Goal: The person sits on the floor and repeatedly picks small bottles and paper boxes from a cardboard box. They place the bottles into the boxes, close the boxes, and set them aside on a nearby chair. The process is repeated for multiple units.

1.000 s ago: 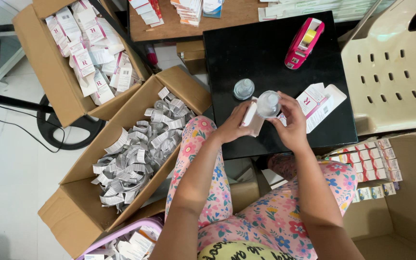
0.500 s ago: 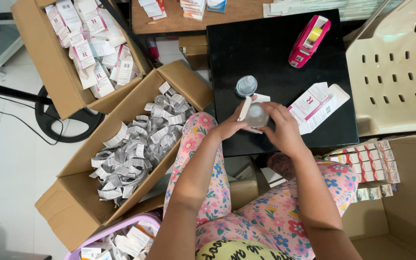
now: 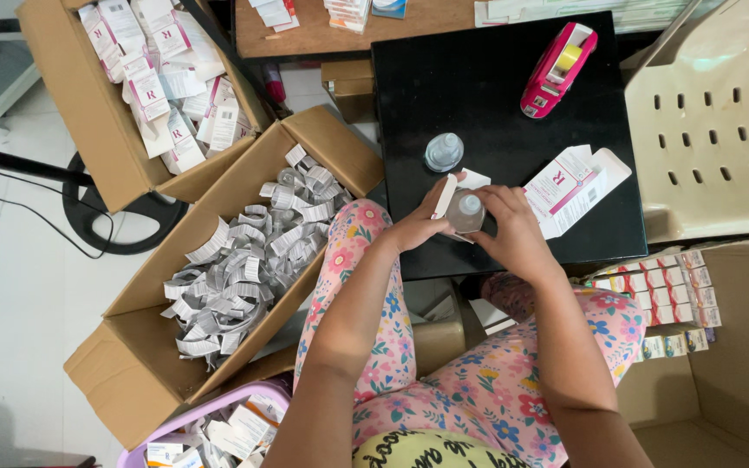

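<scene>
— Currently, where is the small clear glass bottle?
— Over the black tabletop, pinched by the right hand; the left hand grips a small white folded carton.
— Step?
— Boxing, judged. Next calls for aligning bottle with carton mouth.

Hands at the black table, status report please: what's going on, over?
Left hand and right hand both on small clear bottle and folded leaflet. Second bottle stands apart on black table. Nothing in the way.
</scene>
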